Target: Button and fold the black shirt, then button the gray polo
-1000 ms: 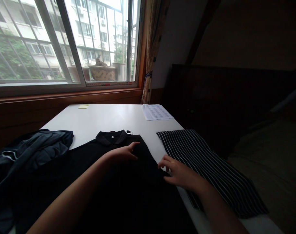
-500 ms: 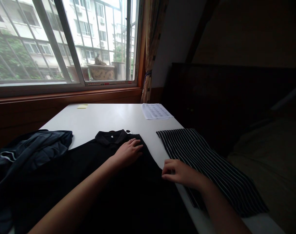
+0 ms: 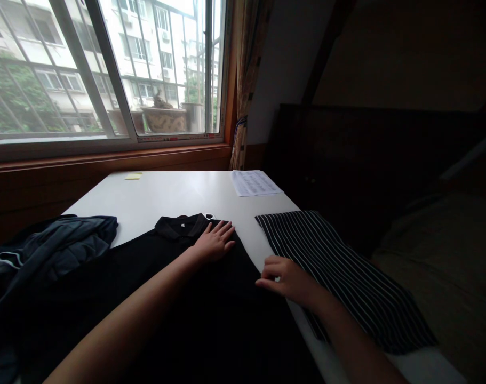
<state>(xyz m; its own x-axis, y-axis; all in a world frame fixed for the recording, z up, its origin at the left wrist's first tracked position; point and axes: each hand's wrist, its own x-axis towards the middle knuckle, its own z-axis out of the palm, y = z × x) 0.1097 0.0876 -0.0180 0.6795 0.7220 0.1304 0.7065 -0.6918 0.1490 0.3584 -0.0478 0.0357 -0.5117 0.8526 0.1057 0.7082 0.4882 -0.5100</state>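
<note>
A black collared shirt [image 3: 178, 309] lies spread over the near part of the white table, its collar pointing away from me. My left hand [image 3: 215, 242] rests flat on the shirt's shoulder, right of the collar, with fingers spread. At the shirt's right edge is my right hand [image 3: 285, 277], fingers curled and thumb held apart, with a gap between them and no cloth visible in it. Just beyond the collar a small white ring-shaped object [image 3: 209, 216] shows partly.
A black-and-white striped cloth [image 3: 326, 256] lies folded along the table's right edge. Crumpled dark clothing [image 3: 74, 240] is piled at left. Printed sheets [image 3: 255, 183] and a yellow note [image 3: 133, 175] lie at the far end of the white table [image 3: 178, 192], below a barred window.
My left hand has flattened and its fingers have spread on the shirt's shoulder. My right hand has shifted slightly left, its thumb and fingers now farther apart. The view moved a little.
</note>
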